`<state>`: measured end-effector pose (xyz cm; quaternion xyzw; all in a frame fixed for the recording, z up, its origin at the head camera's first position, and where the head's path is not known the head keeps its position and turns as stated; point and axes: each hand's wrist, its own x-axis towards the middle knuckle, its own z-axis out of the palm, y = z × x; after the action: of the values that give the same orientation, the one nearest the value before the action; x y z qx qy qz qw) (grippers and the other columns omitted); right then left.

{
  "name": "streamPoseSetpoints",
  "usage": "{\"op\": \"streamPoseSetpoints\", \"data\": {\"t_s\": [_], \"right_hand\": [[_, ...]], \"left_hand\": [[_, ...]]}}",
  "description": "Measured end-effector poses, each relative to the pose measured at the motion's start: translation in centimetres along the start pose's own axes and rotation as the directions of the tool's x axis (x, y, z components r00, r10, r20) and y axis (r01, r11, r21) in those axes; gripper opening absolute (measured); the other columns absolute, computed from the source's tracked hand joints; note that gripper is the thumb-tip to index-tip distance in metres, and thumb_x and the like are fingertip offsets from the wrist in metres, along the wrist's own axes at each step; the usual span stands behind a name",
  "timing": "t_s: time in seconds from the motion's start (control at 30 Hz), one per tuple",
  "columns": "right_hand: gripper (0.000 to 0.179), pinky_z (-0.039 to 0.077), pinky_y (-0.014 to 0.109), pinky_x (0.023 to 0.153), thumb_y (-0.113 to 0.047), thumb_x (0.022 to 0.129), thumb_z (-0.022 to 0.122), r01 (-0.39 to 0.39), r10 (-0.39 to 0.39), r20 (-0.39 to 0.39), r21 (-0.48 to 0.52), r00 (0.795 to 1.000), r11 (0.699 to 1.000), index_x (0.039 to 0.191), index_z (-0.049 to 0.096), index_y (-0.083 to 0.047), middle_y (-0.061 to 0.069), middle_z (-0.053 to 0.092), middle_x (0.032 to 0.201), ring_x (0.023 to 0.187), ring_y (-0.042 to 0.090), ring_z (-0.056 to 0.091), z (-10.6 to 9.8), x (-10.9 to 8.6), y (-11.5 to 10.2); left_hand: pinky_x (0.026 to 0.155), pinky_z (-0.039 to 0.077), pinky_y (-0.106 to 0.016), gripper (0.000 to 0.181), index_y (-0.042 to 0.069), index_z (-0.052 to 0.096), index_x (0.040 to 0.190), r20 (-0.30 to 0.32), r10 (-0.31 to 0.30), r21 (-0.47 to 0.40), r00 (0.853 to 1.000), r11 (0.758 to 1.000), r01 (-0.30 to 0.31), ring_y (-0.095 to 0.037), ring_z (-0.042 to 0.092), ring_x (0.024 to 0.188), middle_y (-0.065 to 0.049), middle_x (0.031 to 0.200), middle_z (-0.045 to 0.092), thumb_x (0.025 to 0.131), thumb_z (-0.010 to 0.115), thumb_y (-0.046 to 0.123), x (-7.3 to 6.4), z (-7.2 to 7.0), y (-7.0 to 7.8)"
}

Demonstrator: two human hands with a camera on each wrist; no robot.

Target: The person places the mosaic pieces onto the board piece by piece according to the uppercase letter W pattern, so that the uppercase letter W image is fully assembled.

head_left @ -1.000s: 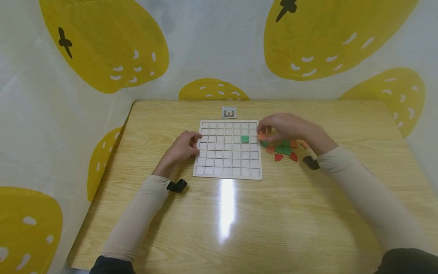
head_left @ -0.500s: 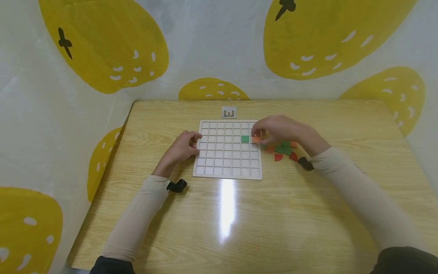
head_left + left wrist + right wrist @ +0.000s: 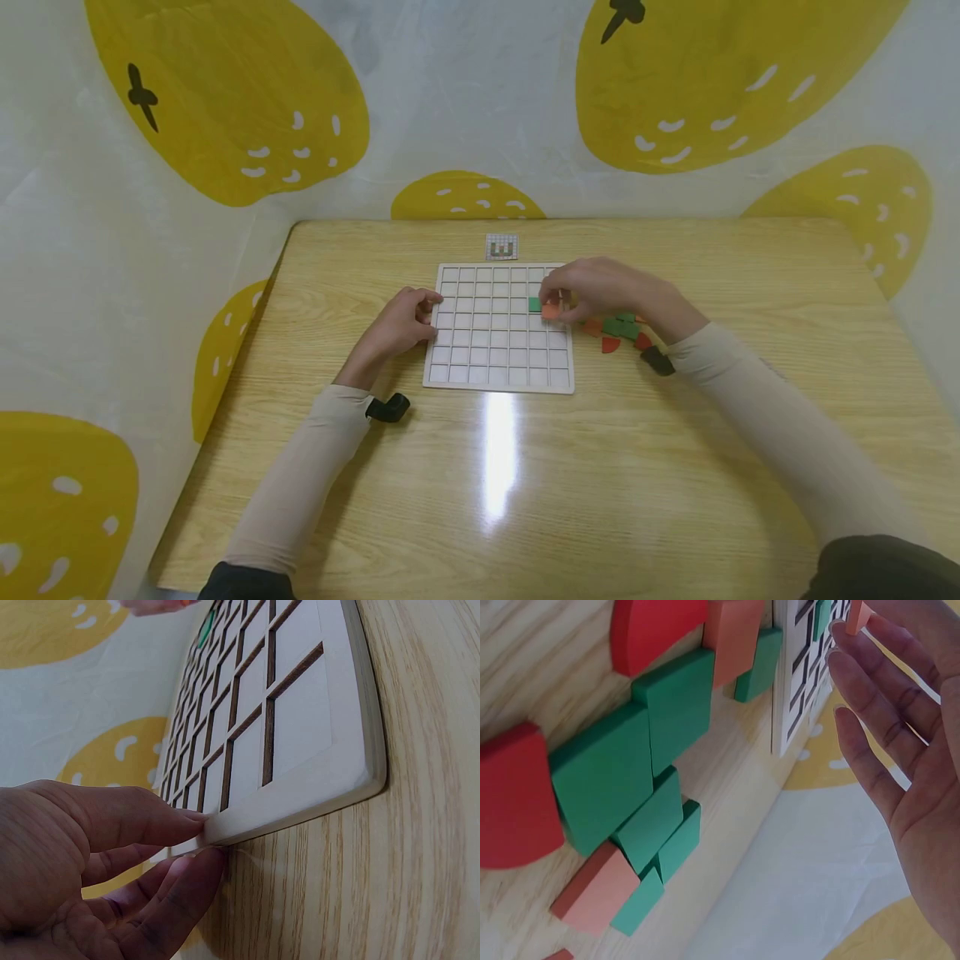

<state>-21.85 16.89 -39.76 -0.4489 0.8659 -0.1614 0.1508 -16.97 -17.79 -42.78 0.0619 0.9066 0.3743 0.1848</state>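
A white grid board [image 3: 480, 375] lies on the table, with one green square tile [image 3: 535, 305] in a right-hand cell. My left hand [image 3: 397, 323] touches the board's left edge with thumb and fingers spread apart; in the left wrist view the fingertips meet its rim. My right hand [image 3: 607, 287] pinches an orange tile [image 3: 551, 312] over the board's right side, beside the green tile. Only part of that tile shows between my fingertips in the right wrist view. I cannot tell whether it touches the board.
Right of the board lie loose tiles: several green tiles [image 3: 607, 776], orange tiles [image 3: 596, 889] and red rounded tiles [image 3: 517, 799]. A small card with a grid picture [image 3: 502, 247] lies behind the board. The wooden table [image 3: 420, 500] meets a patterned cloth at the back.
My right hand has moved left with the orange tile, from the board's right edge to beside the green tile. The left hand has stayed at the board's left edge.
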Motion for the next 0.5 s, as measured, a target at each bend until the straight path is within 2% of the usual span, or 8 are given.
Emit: {"op": "streamPoseSetpoints", "data": {"t_s": [0.27, 0.5], "right_hand": [[0.017, 0.05, 0.034, 0.071, -0.023, 0.087, 0.079, 0.059, -0.059, -0.031, -0.02, 0.998, 0.998, 0.102, 0.071, -0.019, -0.007, 0.069, 0.092, 0.084, 0.012, 0.064, 0.6, 0.4, -0.1], [0.011, 0.05, 0.03, 0.066, -0.022, 0.09, 0.076, 0.135, -0.14, -0.069, -0.075, 0.988, 0.988, 0.099, 0.072, -0.018, -0.005, 0.067, 0.095, 0.081, 0.012, 0.064, 1.2, 0.9, -0.2]], "left_hand": [[0.082, 0.048, -0.036, 0.055, 0.005, 0.057, 0.139, -0.002, -0.006, -0.009, 1.0, 1.0, 0.006, -0.026, 0.049, 0.099, -0.013, 0.119, 0.049, 0.087, 0.071, -0.004, 0.0, 0.0, -0.1], [0.086, 0.046, -0.037, 0.056, 0.005, 0.057, 0.14, -0.003, -0.001, -0.009, 1.0, 1.0, 0.001, -0.026, 0.049, 0.101, -0.013, 0.119, 0.049, 0.086, 0.071, -0.004, -0.1, 0.0, 0.0]]}}
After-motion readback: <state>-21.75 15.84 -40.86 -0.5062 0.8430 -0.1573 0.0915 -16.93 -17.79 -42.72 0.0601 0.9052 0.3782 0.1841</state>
